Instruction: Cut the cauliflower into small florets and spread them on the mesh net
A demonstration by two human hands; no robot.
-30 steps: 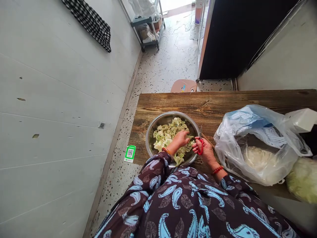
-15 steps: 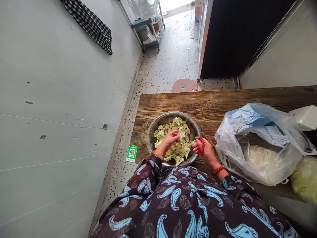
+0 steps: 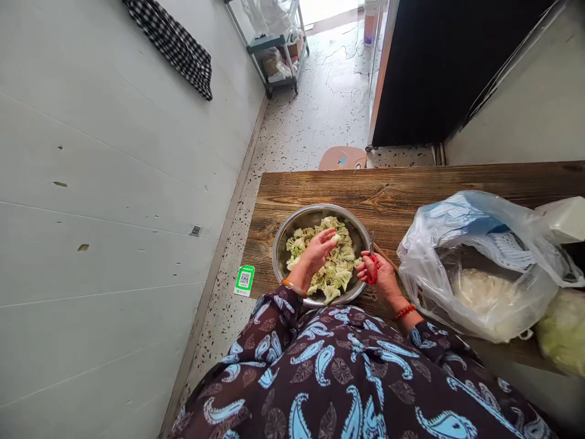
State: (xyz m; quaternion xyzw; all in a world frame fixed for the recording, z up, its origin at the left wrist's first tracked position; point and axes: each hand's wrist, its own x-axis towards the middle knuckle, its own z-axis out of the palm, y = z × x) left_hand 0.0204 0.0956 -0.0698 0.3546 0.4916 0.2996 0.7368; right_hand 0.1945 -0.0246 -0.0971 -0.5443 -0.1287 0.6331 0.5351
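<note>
A steel bowl [image 3: 277,245] full of cut cauliflower florets [image 3: 332,279] stands on the wooden table, close to my body. Over the bowl, my left hand [image 3: 316,251] has its fingers closed around a small pale cauliflower piece [image 3: 336,238], mostly hidden by the fingers. At the bowl's right rim my right hand [image 3: 380,274] grips red-handled scissors [image 3: 372,270], whose blades point away from me. A pale bit of floret shows beside the right fingertips; whether they touch it I cannot tell.
Right of the bowl lies an open plastic bag [image 3: 434,286] with pale contents, beside a wrapped green vegetable [image 3: 564,332]. A green QR-code card [image 3: 245,280] sits at the table's left edge. Beyond the table are a pink stool [image 3: 342,158] and a wheeled cart [image 3: 269,42].
My left hand has turned and shifted slightly, and the larger floret seen in it before no longer shows; a small piece is at its fingertips. The right hand with the scissors has hardly moved.
</note>
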